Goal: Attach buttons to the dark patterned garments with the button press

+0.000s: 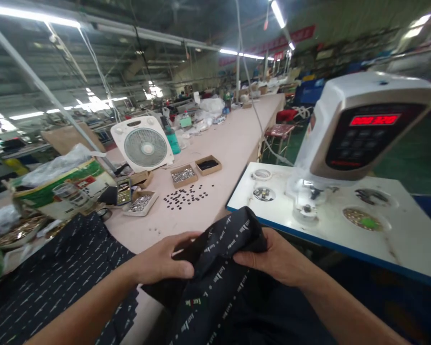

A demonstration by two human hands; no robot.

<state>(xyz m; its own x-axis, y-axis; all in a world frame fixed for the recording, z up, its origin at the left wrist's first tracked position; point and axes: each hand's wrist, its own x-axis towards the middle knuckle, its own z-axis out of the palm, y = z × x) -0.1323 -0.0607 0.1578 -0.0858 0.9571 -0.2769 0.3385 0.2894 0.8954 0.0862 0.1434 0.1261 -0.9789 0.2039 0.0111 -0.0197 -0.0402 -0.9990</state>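
Cloth (221, 244) we are holding with left hand (167, 258) and right hand (276, 258), fingers closed on it, ideally supporting its fold evenly without pulling.

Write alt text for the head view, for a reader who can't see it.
A person's bare left hand and right hand grip white-lettered dark fabric. Beyond, a pinkish-beige table bears scattered small black round pieces and a square white fan; at right stands a silver-and-white machine with a glowing red display.
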